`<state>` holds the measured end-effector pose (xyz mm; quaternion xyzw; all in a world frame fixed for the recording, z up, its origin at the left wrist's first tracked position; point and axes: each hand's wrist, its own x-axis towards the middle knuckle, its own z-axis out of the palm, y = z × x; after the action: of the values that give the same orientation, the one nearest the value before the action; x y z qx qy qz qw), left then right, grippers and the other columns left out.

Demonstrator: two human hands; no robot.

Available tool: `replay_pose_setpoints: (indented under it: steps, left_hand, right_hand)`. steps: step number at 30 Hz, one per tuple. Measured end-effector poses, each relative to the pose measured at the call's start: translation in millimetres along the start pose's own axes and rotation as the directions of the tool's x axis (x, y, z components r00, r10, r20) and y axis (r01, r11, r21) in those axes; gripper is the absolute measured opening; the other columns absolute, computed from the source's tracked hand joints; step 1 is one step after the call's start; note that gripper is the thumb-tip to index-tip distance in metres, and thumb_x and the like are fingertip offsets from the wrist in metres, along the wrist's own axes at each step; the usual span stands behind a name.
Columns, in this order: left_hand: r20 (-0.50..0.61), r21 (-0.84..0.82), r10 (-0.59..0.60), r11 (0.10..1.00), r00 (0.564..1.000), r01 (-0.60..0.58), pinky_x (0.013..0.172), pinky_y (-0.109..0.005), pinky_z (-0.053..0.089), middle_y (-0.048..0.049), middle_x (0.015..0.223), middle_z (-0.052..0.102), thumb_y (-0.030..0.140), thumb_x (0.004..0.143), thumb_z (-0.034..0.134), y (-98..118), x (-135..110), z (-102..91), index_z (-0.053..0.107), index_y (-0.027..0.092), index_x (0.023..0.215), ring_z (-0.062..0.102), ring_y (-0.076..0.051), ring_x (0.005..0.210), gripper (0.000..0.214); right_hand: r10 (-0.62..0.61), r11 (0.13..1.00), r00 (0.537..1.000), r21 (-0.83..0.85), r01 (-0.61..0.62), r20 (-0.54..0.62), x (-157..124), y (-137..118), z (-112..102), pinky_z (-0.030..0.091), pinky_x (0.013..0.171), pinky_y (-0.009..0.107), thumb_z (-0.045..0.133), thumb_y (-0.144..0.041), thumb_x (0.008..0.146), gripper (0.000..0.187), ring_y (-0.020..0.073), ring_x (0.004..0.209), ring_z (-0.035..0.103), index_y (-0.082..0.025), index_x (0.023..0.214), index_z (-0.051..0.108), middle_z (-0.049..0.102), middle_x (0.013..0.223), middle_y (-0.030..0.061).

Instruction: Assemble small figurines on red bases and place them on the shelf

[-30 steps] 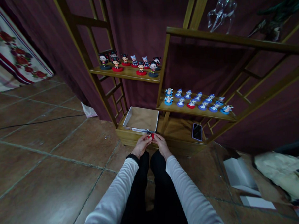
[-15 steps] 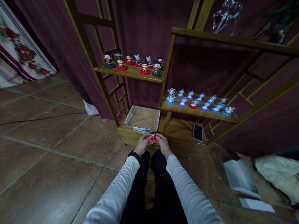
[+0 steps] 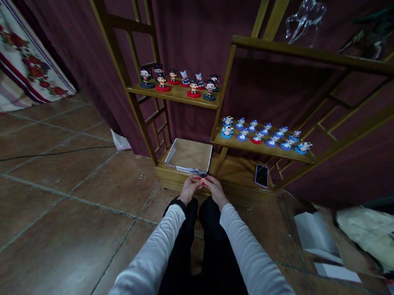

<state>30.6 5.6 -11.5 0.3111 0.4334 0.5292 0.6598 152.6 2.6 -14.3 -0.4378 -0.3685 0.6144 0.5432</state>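
Note:
My left hand (image 3: 189, 187) and my right hand (image 3: 215, 187) meet in front of my knees, both pinched on a small figurine with a red base (image 3: 203, 178). Just beyond them an open cardboard box (image 3: 189, 156) sits on the lowest board of a wooden shelf unit (image 3: 242, 167). Several dark-haired figurines on red and black bases (image 3: 183, 82) stand on the upper left shelf. Several blue and white figurines (image 3: 263, 134) line the lower right shelf.
A phone (image 3: 261, 175) lies on the lowest board to the right of my hands. White boxes (image 3: 314, 233) and a pale cloth bundle (image 3: 369, 233) lie on the tiled floor at right. A glass figure (image 3: 300, 17) stands on the top shelf. A black cable (image 3: 49, 154) crosses the floor at left.
Both hands keep hold of the figurine and have turned it slightly between the fingers. The view has drifted a little to the left and down.

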Motion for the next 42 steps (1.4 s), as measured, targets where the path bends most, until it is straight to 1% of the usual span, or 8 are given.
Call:
replay_pose_setpoints:
  steps: [6,10,12,15,22,33,38,42]
  left_hand:
    - [-0.028,0.075,0.13,0.989,0.991,-0.128,0.056,-0.022,0.043,0.0026,0.059,0.061,0.025,0.051,0.079,-4.0,2.1,1.9,0.054,0.015,0.08,0.057,-0.01,0.053,0.04]
    - [-0.044,0.091,0.204,0.976,0.978,-0.2,0.065,-0.025,0.045,0.0028,0.062,0.062,0.023,0.051,0.077,-4.2,1.8,3.8,0.055,0.016,0.085,0.058,-0.011,0.058,0.041]
    - [-0.019,0.077,0.207,0.976,0.978,-0.205,0.071,-0.028,0.046,0.001,0.067,0.065,0.022,0.051,0.077,-2.3,0.8,4.2,0.057,0.016,0.089,0.06,-0.012,0.063,0.043]
    - [0.044,0.066,0.198,0.978,0.979,-0.2,0.076,-0.03,0.046,-0.0022,0.076,0.067,0.021,0.051,0.077,1.8,-1.7,3.5,0.061,0.015,0.088,0.061,-0.014,0.07,0.041]
    - [0.114,0.021,0.197,0.979,0.974,-0.201,0.08,-0.03,0.046,-0.0042,0.086,0.068,0.021,0.054,0.077,8.2,-9.3,0.2,0.063,0.015,0.09,0.062,-0.015,0.078,0.038]
    - [0.104,0.003,0.164,0.986,0.981,-0.166,0.076,-0.029,0.048,-0.0039,0.083,0.068,0.019,0.05,0.078,15.0,-15.8,1.4,0.062,0.015,0.083,0.062,-0.015,0.076,0.037]
    - [0.123,0.01,0.174,0.984,0.977,-0.176,0.075,-0.029,0.047,-0.0045,0.082,0.068,0.02,0.053,0.078,14.2,-16.6,-0.4,0.062,0.015,0.084,0.063,-0.015,0.075,0.035]
    - [0.141,0.023,0.171,0.984,0.975,-0.176,0.077,-0.027,0.046,-0.0048,0.083,0.068,0.021,0.055,0.077,13.7,-14.8,-0.6,0.064,0.015,0.088,0.062,-0.014,0.076,0.036]
  right_hand:
    - [0.027,0.999,0.998,-0.034,-0.029,-0.053,2.9,4.0,-4.1,0.045,0.077,0.032,0.072,-0.033,0.06,0.038,0.0164,0.082,0.06,-0.021,0.096,0.065,0.068,0.094,0.0032]
    - [-0.01,1.0,1.0,-0.003,0.01,-0.006,2.5,2.8,-6.2,0.044,0.077,0.031,0.072,-0.027,0.058,0.041,0.016,0.081,0.06,-0.023,0.098,0.065,0.068,0.091,0.0019]
    - [-0.024,0.999,1.0,0.026,0.024,0.016,1.0,0.3,-6.9,0.044,0.08,0.03,0.072,-0.024,0.057,0.042,0.0162,0.083,0.06,-0.023,0.099,0.065,0.068,0.092,0.0014]
    - [-0.037,0.997,0.998,0.069,0.034,0.045,-2.6,-4.8,-7.0,0.042,0.086,0.032,0.071,-0.021,0.058,0.043,0.0177,0.092,0.059,-0.024,0.1,0.065,0.067,0.1,0.0016]
    - [-0.033,0.995,0.996,0.102,0.024,0.086,-9.1,-11.8,-5.1,0.042,0.09,0.035,0.072,-0.02,0.056,0.045,0.0201,0.097,0.058,-0.024,0.1,0.065,0.067,0.104,0.0029]
    - [-0.036,0.999,0.997,0.021,0.035,0.062,-11.8,-14.9,-2.8,0.043,0.086,0.035,0.072,-0.02,0.055,0.042,0.0208,0.096,0.059,-0.024,0.097,0.066,0.068,0.101,0.003]
    - [-0.035,0.999,0.996,0.026,0.033,0.083,-12.1,-15.6,-4.3,0.043,0.084,0.033,0.072,-0.017,0.054,0.041,0.019,0.089,0.059,-0.023,0.094,0.067,0.069,0.093,0.0015]
    - [-0.059,0.997,0.995,0.051,0.055,0.082,-13.4,-16.3,-3.4,0.043,0.086,0.032,0.072,-0.019,0.057,0.038,0.018,0.09,0.059,-0.024,0.094,0.066,0.068,0.096,0.0012]
